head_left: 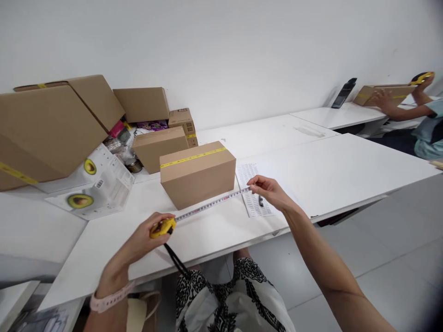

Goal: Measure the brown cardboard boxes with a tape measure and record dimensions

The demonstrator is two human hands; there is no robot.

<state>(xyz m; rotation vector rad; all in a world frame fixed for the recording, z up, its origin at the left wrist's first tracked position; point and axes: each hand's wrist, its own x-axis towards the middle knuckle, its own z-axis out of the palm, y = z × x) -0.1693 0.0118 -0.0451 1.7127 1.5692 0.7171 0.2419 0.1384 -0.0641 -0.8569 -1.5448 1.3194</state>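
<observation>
My left hand (pixel 152 233) is closed around the yellow case of a tape measure (pixel 164 227), with a black strap hanging from it. The white tape blade (pixel 207 205) stretches out to the right, along the front of a brown cardboard box (pixel 199 182) sealed with yellow tape. At the blade's far end, my right hand (pixel 268 189) pinches the tip between thumb and fingers. Beneath that hand lie printed sheets (pixel 247 175) with a small black object (pixel 260 201) on them. Whether the blade touches the box cannot be made out.
More cardboard boxes (pixel 157 145) and white cartons with avocado pictures (pixel 100 193) crowd the left side. Along the white table (pixel 311 166), at the far right, another person's hands (pixel 384 99) are at a box with a second yellow tape measure (pixel 422 77). A dark device (pixel 344 93) leans near the wall.
</observation>
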